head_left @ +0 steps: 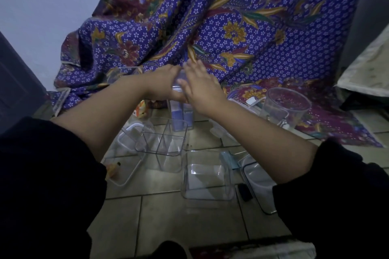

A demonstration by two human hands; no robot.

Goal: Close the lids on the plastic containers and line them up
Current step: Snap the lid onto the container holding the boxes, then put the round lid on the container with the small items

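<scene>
Currently: lid-closing on tall container, far centre, both grips on it.

Left grip [166,82] appears curled round the top of the tall container [182,118], which stands upright on the tiled floor [168,216], just in front of the batik cloth [252,27]. Right grip [203,88] lies w/ fingers straight, flat against the lid [179,83] from the right. Lid mostly hidden btwn hands, so seating cannot be confirmed. Judgement: step is press-down, closure not yet verified. Recommend: steady the body w/ left, press evenly round all lid edges, check no corner rides high, keep container upright. Lidless, nearer: divided container [166,145] centre, square container [207,178] to its right, shallow container [122,172] near left. Round jug [284,107] far right. Lining-up looks not begun; most of task outstanding.
</scene>
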